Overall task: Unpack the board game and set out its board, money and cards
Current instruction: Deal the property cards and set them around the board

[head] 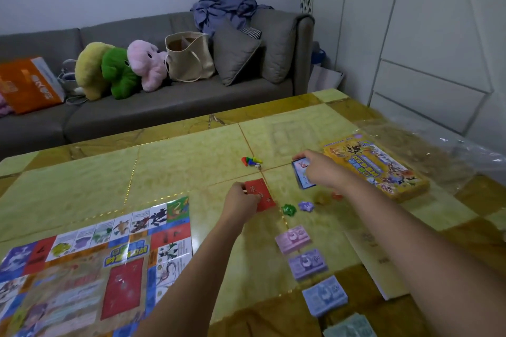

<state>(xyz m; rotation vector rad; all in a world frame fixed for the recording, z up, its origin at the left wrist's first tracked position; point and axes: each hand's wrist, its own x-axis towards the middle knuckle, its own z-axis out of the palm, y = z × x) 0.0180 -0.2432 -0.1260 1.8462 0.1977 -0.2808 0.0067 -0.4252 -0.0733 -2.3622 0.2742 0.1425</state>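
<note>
The unfolded game board (90,262) lies flat at the table's left front. My left hand (242,200) grips a red card deck (261,194) near the table's middle. My right hand (320,169) holds a blue card deck (299,175) just right of it. Several stacks of play money run down the right front: pink (293,239), purple (308,262), blue (324,298) and greenish (350,327). The yellow game box (375,167) lies beyond my right hand. Coloured pawns and a die (252,162) sit behind the decks.
Green (289,210) and purple (306,206) plastic pieces lie between the decks and the money. Clear plastic wrap (438,150) covers the table's right end. A grey sofa (164,101) with plush toys and bags stands beyond the table's far edge.
</note>
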